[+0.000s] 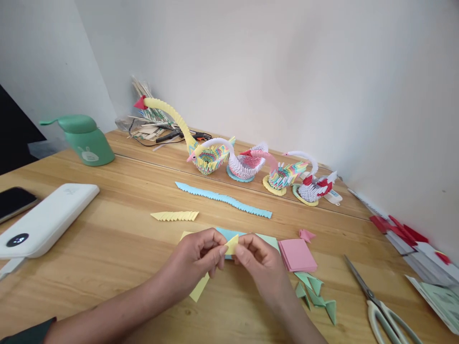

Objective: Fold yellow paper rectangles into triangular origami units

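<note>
A small folded yellow paper piece [232, 244] is pinched between my left hand [201, 255] and my right hand [258, 260], thumbs in front. Under and behind the hands lie blue paper [229, 233], pale green paper [269, 241] and yellow paper [200, 288]. Right of my right hand sits a stack of pink squares [298, 255], with a folded pink piece [306, 235] behind it and several folded green pieces [316, 297] in front. Beyond the hands rest a yellow folded chain [174, 216] and a longer blue chain [224, 199].
Paper swans [247, 165] stand in a row along the wall. White-handled scissors [380, 306] lie at the right, near red and white papers [412, 239]. A green bottle [89, 141], a white power bank [50, 220] and a phone [16, 201] are at the left.
</note>
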`<state>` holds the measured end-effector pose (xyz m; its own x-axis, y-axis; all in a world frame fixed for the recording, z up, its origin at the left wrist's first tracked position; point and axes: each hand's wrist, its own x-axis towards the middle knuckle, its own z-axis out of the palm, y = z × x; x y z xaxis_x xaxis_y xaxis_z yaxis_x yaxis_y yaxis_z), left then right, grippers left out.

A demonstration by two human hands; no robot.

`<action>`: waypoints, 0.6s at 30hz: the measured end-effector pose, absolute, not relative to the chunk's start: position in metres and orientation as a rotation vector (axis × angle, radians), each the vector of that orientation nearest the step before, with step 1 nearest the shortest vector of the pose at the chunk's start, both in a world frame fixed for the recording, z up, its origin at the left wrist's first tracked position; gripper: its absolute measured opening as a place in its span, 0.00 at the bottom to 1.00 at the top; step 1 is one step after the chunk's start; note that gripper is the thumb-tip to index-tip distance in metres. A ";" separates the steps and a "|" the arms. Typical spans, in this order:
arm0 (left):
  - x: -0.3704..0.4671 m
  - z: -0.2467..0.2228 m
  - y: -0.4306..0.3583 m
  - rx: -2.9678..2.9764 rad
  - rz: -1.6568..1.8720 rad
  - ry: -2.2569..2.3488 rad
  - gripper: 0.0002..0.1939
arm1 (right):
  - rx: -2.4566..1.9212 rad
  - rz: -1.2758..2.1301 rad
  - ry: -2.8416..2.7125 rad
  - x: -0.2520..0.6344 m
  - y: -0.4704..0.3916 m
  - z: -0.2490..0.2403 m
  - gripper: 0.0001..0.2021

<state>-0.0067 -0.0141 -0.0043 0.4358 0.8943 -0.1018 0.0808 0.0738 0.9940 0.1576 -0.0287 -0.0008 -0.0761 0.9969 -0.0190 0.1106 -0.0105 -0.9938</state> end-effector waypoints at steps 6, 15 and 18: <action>-0.009 -0.004 -0.014 1.439 0.720 1.021 0.15 | -1.290 1.202 -1.325 0.157 -0.029 -0.006 0.14; -0.013 -0.004 -0.009 1.374 0.706 1.009 0.16 | -1.185 1.265 -1.161 0.153 -0.032 -0.002 0.07; -0.014 -0.005 -0.005 1.218 0.661 0.888 0.22 | -1.236 1.005 -1.329 0.157 -0.033 -0.001 0.02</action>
<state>-0.0144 -0.0047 -0.0052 0.5139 0.8296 -0.2182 0.0286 0.2377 0.9709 0.1572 -0.0333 -0.0013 0.0439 0.9901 0.1333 0.1417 0.1259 -0.9819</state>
